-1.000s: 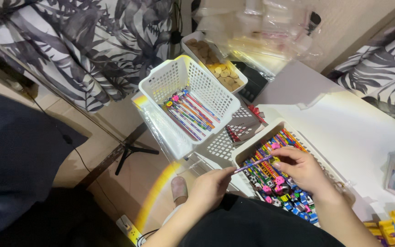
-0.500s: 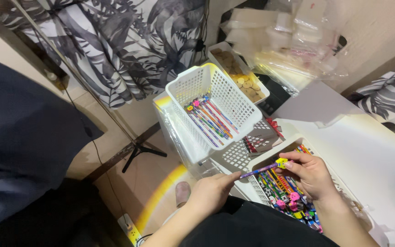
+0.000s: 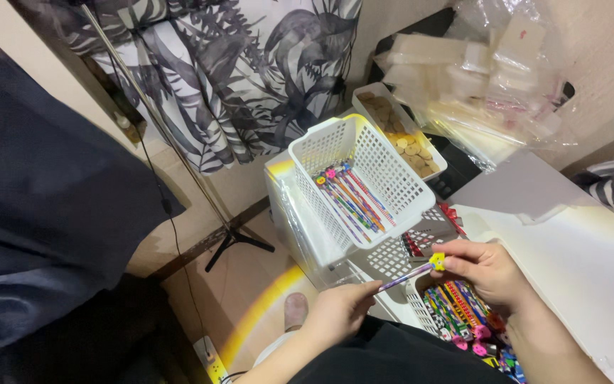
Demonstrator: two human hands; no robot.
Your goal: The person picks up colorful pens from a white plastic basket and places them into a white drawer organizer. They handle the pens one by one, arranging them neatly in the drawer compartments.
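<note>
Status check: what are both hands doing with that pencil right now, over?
Left hand pinches pencil tip; right hand grips its yellow-topped end. Held above the pencil-filled basket. Nothing blocking.

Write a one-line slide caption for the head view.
Both hands, left hand and right hand, hold a yellow-topped pencil beside a white basket of pencils.

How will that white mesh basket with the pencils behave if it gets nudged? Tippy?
The white mesh basket probably tips or slides easily: it sits tilted on the stacked baskets, not flat. It looks light, thin perforated plastic holding only a few pencils. Those would likely roll to the low side.
</note>
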